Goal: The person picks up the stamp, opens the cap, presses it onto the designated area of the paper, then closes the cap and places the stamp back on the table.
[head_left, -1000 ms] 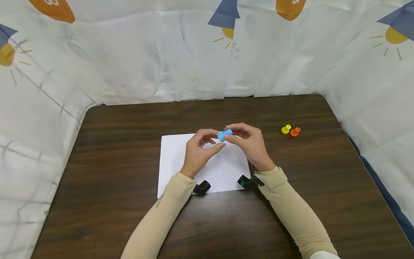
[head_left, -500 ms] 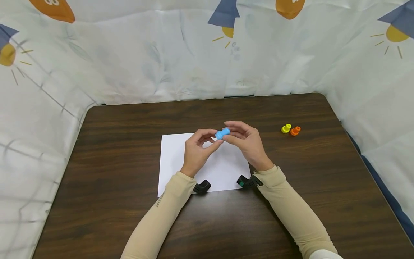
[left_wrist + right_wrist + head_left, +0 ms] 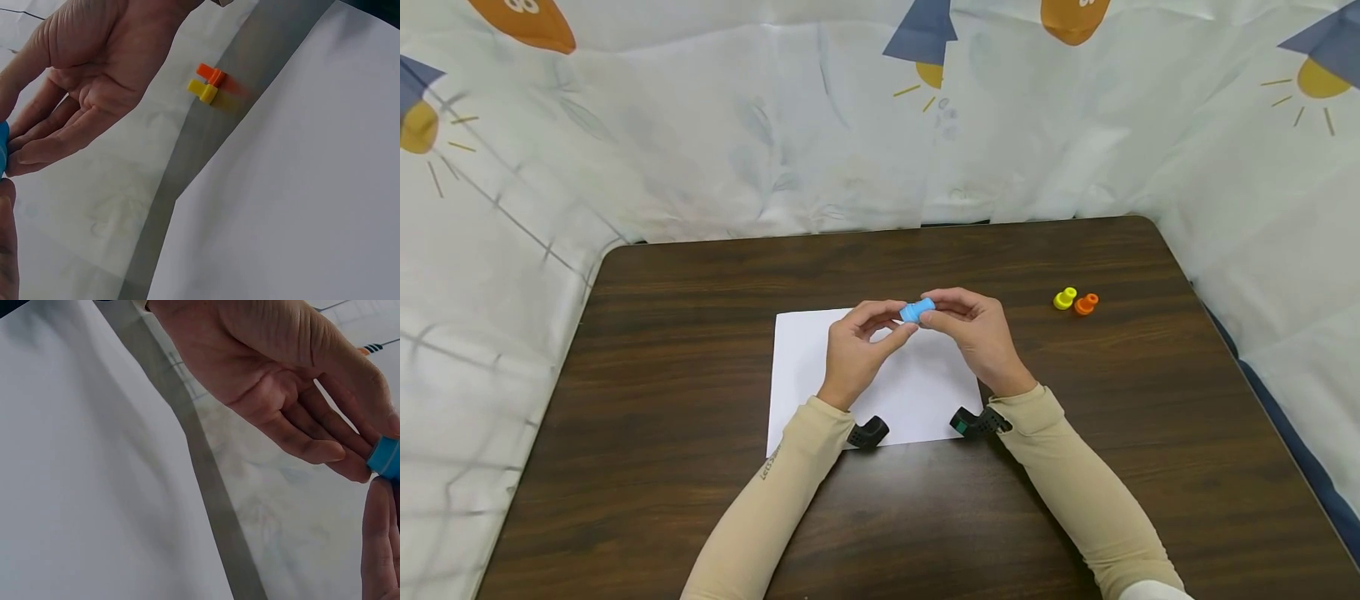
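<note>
Above a white sheet of paper (image 3: 820, 375), both hands hold one small blue toy stamp (image 3: 917, 311), tilted with its wider end to the left. My left hand (image 3: 859, 354) pinches that wider end between thumb and fingertips. At the narrower end, the thumb and fingers of my right hand (image 3: 988, 342) grip it. In the right wrist view a thin line runs round the blue stamp (image 3: 385, 457), and my left hand (image 3: 269, 387) meets it from above. The left wrist view cuts the blue stamp (image 3: 3, 147) off at its edge, beside my right hand (image 3: 106, 75).
A yellow stamp (image 3: 1063, 299) and an orange stamp (image 3: 1086, 305) stand close together on the dark wooden table (image 3: 647, 350), right of the paper. White patterned cloth (image 3: 700, 125) hangs round the table's back and sides.
The blue stamp has shifted slightly left. My left thumb has come up against it. The right hand's fingers lifted a little, then came back down onto the stamp.
</note>
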Tool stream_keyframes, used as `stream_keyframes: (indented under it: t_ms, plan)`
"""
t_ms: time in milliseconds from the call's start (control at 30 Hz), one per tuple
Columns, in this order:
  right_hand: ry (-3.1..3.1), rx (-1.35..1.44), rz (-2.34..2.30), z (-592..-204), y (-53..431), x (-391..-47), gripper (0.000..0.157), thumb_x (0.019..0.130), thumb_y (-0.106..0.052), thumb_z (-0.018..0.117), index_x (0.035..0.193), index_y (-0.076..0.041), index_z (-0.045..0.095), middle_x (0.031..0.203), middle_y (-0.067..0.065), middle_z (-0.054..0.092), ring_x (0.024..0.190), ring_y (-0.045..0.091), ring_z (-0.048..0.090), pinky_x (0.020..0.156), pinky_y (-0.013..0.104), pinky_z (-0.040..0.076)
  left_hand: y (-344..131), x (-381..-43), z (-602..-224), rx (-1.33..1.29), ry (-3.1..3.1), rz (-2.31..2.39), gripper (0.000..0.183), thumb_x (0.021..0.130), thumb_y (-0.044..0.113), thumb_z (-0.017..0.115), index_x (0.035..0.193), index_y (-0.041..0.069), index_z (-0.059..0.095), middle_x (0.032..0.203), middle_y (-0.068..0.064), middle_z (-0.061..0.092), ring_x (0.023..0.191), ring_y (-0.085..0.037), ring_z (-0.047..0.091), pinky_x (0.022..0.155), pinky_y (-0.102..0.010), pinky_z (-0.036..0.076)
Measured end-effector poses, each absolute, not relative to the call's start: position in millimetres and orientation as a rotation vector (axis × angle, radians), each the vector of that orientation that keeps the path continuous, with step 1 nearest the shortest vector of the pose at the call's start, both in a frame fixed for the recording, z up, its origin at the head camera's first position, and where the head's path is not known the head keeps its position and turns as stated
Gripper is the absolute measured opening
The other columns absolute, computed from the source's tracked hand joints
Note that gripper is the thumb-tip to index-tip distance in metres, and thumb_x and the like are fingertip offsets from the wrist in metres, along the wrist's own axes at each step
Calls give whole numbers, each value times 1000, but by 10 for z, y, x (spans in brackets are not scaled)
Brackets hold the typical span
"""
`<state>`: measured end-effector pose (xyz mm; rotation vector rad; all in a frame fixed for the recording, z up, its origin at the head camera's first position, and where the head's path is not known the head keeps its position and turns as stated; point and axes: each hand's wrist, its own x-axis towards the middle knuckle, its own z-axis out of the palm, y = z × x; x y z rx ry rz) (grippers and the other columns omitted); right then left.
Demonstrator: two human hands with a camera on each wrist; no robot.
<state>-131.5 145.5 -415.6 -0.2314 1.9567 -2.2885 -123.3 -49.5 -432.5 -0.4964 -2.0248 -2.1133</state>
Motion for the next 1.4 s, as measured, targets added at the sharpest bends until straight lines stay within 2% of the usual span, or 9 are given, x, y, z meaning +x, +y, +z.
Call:
stream_keyframes:
  t_ms: [233, 433, 500, 1067, 1400]
  plan:
    - [1952, -237, -2330, -4178, 1447, -1317, 42, 92, -5, 76, 127, 16, 63, 103, -3, 78, 93, 12, 75, 92, 29, 63, -496, -1237, -4323, -483, -2039, -2116, 31, 85, -2, 81, 115, -4, 74, 112, -23, 72, 94, -6, 72, 92, -26, 63]
    - [1993, -245, -2326, -4175, 1440, -1310, 28, 92, -8, 78, 119, 0, 74, 101, -3, 78, 90, 13, 76, 91, 31, 64, -495, -1236, -4325, -467, -2041, -2120, 31, 85, -2, 82, 115, -4, 74, 113, -23, 73, 94, -6, 72, 92, -26, 63]
    - [2004, -240, -2324, -4171, 1435, -1305, 28, 91, -9, 79, 118, -1, 75, 102, -3, 78, 90, 13, 76, 91, 31, 64, -497, -1236, -4329, -466, -2039, -2121, 31, 85, -3, 82, 115, -5, 74, 113, -23, 73, 93, -6, 72, 92, -25, 63]
    - [2020, -254, -2335, -4166, 1408, -1286, 42, 92, -8, 78, 123, 17, 64, 98, -5, 78, 87, 11, 76, 90, 30, 64, -508, -1227, -4310, -470, -2022, -2141, 29, 85, -3, 81, 113, -7, 75, 112, -27, 73, 92, -4, 73, 91, -26, 63]
    - [2024, -292, -2352, -4159, 1409, -1278, 39, 92, -6, 77, 121, 17, 65, 98, -5, 77, 88, 9, 74, 88, 26, 64, -500, -1232, -4319, -498, -1983, -2151, 30, 82, -8, 80, 112, -9, 75, 108, -27, 73, 90, -5, 73, 90, -27, 64]
